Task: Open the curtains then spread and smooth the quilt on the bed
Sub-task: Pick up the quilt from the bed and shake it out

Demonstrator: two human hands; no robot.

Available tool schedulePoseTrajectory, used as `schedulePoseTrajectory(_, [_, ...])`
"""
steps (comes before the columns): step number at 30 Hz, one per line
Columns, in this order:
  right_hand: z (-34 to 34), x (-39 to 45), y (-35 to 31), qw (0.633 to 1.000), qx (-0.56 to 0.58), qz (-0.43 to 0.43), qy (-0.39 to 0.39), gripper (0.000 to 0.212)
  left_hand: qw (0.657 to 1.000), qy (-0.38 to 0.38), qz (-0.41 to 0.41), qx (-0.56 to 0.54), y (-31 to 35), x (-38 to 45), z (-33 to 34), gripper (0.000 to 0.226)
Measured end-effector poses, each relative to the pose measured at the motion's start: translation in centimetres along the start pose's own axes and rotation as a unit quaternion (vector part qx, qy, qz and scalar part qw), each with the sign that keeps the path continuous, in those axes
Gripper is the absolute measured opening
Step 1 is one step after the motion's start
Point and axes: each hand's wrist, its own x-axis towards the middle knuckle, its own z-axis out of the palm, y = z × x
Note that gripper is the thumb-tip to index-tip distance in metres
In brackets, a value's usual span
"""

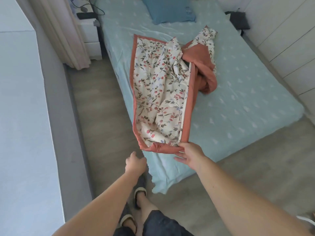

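A floral quilt (158, 92) with a rust-red border lies bunched in a long strip on the pale blue bed (238, 99); its far end is twisted, showing the rust-red underside. My right hand (189, 155) pinches the quilt's near right corner at the bed's foot corner. Just below the quilt's near left corner, my left hand (135, 165) hangs with loosely curled fingers and holds nothing. The cream curtain (63, 31) is gathered into a bunch at the upper left.
A blue pillow (168, 10) lies at the head of the bed. A white nightstand (88, 29) with dark cables stands left of it. White wardrobe doors (281, 40) line the right side. A grey ledge (51, 99) borders the narrow floor strip at left.
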Motion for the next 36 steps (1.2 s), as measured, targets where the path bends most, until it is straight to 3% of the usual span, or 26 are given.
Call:
schedulePoseTrajectory(1, [-0.4,-0.4,1.1,1.000,0.004,0.015,-0.011,0.009,0.986,-0.048,-0.108,-0.119,-0.6,-0.7,0.8,0.041])
schedulePoseTrajectory(2, [-0.7,-0.7,2.2,0.999,0.007,0.025,-0.023,0.011,0.944,-0.136,-0.182,-0.238,-1.2,-1.3,1.7,0.053])
schedulePoseTrajectory(4, [-1.1,-1.0,4.1,0.999,-0.024,0.038,-0.031,0.019,0.865,-0.287,-0.185,-0.368,-2.0,-2.2,3.9,0.085])
schedulePoseTrajectory(5, [-1.3,-1.0,4.8,0.998,-0.051,0.041,-0.026,0.022,0.849,-0.318,-0.154,-0.393,-1.6,-2.5,5.3,0.091])
schedulePoseTrajectory(7, [-1.8,-1.0,5.5,0.994,-0.104,0.039,-0.017,0.021,0.865,-0.281,-0.117,-0.399,-0.1,-2.6,8.1,0.077])
schedulePoseTrajectory(9, [-2.5,-0.1,5.4,0.989,-0.137,0.042,-0.033,0.023,0.900,-0.191,-0.088,-0.382,2.0,-2.8,10.3,0.046])
schedulePoseTrajectory(11, [-3.1,1.0,4.7,0.987,-0.140,0.054,-0.063,0.028,0.905,-0.078,-0.084,-0.410,2.6,-1.8,11.8,0.029])
schedulePoseTrajectory(13, [-3.9,2.8,4.2,0.982,-0.146,0.066,-0.095,0.025,0.887,-0.007,-0.086,-0.453,2.2,-1.0,13.0,0.027])
schedulePoseTrajectory(17, [-5.2,6.7,1.6,0.980,-0.117,0.081,-0.141,0.019,0.862,0.023,-0.038,-0.505,2.3,-3.0,15.4,0.023])
schedulePoseTrajectory(21, [-5.9,11.0,-4.0,0.982,-0.104,0.043,-0.154,0.047,0.842,0.086,0.000,-0.533,2.4,-5.9,19.2,0.026])
schedulePoseTrajectory(23, [-6.5,12.7,-5.9,0.977,-0.170,-0.007,-0.130,0.055,0.828,0.092,0.007,-0.553,2.8,-7.1,20.9,0.020])
schedulePoseTrajectory(26, [-9.0,14.1,-6.8,0.951,-0.289,-0.088,-0.071,0.033,0.793,0.122,-0.002,-0.596,2.8,-7.0,22.8,0.005])
schedulePoseTrajectory(28, [-11.7,14.7,-6.0,0.934,-0.339,-0.096,-0.057,0.034,0.755,0.166,-0.018,-0.635,1.9,-5.9,24.1,0.003])
schedulePoseTrajectory(33, [-18.8,14.3,-1.3,0.957,-0.265,-0.067,-0.093,0.041,0.637,0.214,-0.073,-0.737,-0.8,-3.7,27.5,0.030])
schedulePoseTrajectory(34, [-20.6,13.7,-0.3,0.961,-0.253,-0.057,-0.095,0.040,0.638,0.189,-0.100,-0.740,-1.0,-3.6,29.0,0.037])
schedulePoseTrajectory(36, [-22.9,12.3,1.4,0.957,-0.265,-0.028,-0.116,0.041,0.668,0.060,-0.136,-0.729,-0.5,-3.4,32.1,0.075])
